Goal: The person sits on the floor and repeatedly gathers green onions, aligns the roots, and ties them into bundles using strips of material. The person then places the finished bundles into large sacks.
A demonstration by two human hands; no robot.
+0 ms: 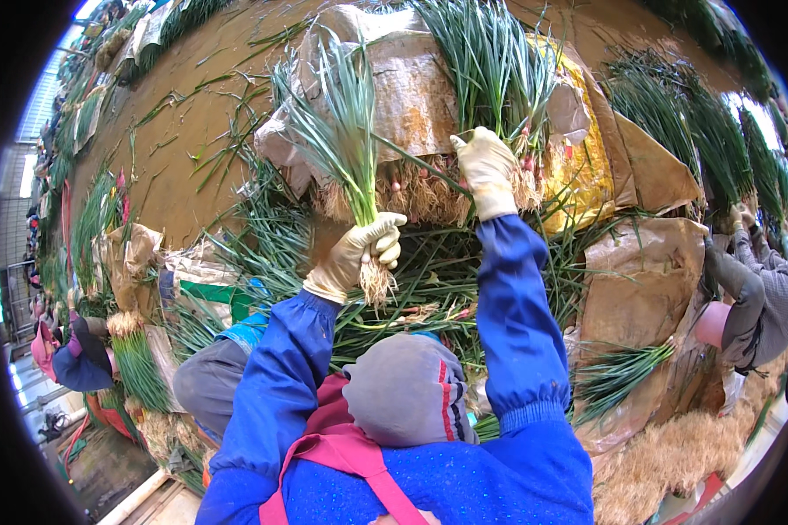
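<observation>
My left hand [362, 252], in a cream glove, grips a bunch of green onions [354, 164] just above their roots. The leaves fan upward and the pale roots hang below the fingers. My right hand [488, 172], gloved alike, is at the base of a thick pile of green onions [476, 59]; its fingertips are hidden, so I cannot tell whether they hold any stalks. One loose leaf [420, 164] slants between the two hands. A worn, stained sheet [410, 92] covers part of the pile, and fringes of roots [420, 193] stick out below it.
Loose green leaves [427, 262] litter the space below my hands. A yellow woven sack [581, 151] lies to the right, above a brown sheet [637, 282] with a small onion bunch [624, 377]. Other people work at the right [762, 289] and left [82, 354]. The brown floor [190, 118] carries scattered leaves.
</observation>
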